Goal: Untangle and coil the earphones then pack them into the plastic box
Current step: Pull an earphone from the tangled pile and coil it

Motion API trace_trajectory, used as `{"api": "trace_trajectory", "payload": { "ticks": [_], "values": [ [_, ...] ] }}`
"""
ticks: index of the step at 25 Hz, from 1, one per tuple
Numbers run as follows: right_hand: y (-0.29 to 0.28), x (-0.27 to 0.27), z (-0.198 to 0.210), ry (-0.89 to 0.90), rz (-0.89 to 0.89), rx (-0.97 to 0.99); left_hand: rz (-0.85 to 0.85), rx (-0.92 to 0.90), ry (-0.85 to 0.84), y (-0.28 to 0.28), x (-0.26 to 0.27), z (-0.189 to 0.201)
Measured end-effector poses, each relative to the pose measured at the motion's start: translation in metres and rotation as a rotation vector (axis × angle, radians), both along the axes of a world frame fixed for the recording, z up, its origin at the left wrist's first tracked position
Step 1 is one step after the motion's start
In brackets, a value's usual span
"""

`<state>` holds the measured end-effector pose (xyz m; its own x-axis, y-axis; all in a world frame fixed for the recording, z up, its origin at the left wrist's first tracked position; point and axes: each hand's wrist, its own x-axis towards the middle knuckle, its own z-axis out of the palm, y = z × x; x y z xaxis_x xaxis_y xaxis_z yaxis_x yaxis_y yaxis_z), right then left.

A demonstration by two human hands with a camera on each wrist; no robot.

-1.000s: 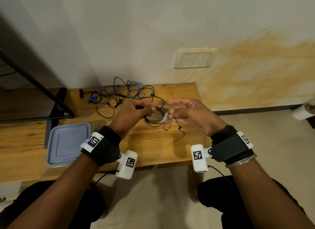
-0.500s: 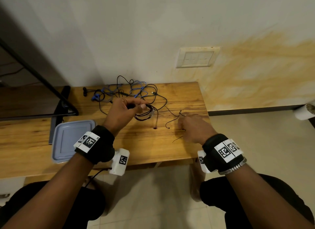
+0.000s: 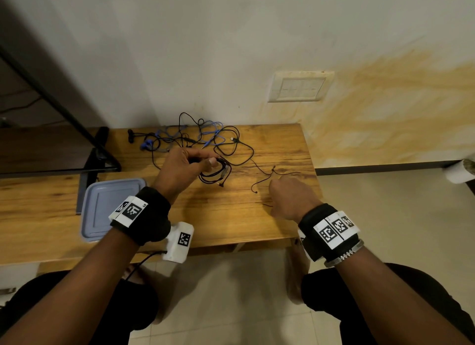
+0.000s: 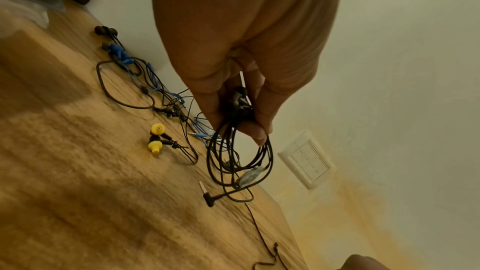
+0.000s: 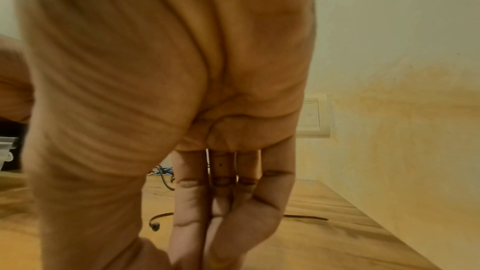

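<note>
My left hand [image 3: 183, 171] pinches a coiled black earphone cable [image 4: 240, 159] above the wooden surface [image 3: 231, 216], near its far edge. My right hand [image 3: 291, 199], fingers straight, presses down near the right edge. The grey-lidded plastic box [image 3: 108, 208] sits left.

Left hand [image 3: 185, 170] holding black coil [image 3: 215, 176] above wooden table [image 3: 231, 216], right hand [image 3: 291, 198] low on table beside thin loose wire [image 3: 262, 182], cable tangle [image 3: 195, 139] near wall, grey-blue lid [image 3: 102, 206] at left
</note>
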<state>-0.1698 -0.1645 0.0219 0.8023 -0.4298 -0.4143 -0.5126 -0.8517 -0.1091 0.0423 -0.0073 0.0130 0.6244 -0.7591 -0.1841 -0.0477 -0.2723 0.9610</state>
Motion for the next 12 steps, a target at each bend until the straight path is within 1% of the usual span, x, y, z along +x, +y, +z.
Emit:
{"api": "trace_trajectory", "payload": {
  "ticks": [2,4,7,10,12],
  "values": [
    [0.000,0.001,-0.001,0.007,-0.012,0.006,0.006,-0.001,0.005,0.000,0.000,0.001],
    [-0.001,0.000,-0.001,-0.023,-0.040,0.006,0.006,-0.012,0.006,-0.001,-0.001,0.002],
    [-0.002,0.002,0.007,-0.119,-0.070,0.040,0.015,-0.019,0.000,-0.002,-0.002,0.003],
    [0.005,0.015,0.020,-0.305,-0.156,0.245,0.019,-0.018,-0.007,-0.003,-0.004,0.001],
    [0.010,0.025,0.023,-0.398,-0.180,0.308,0.003,-0.030,-0.006,-0.004,-0.005,0.000]
  ]
}}
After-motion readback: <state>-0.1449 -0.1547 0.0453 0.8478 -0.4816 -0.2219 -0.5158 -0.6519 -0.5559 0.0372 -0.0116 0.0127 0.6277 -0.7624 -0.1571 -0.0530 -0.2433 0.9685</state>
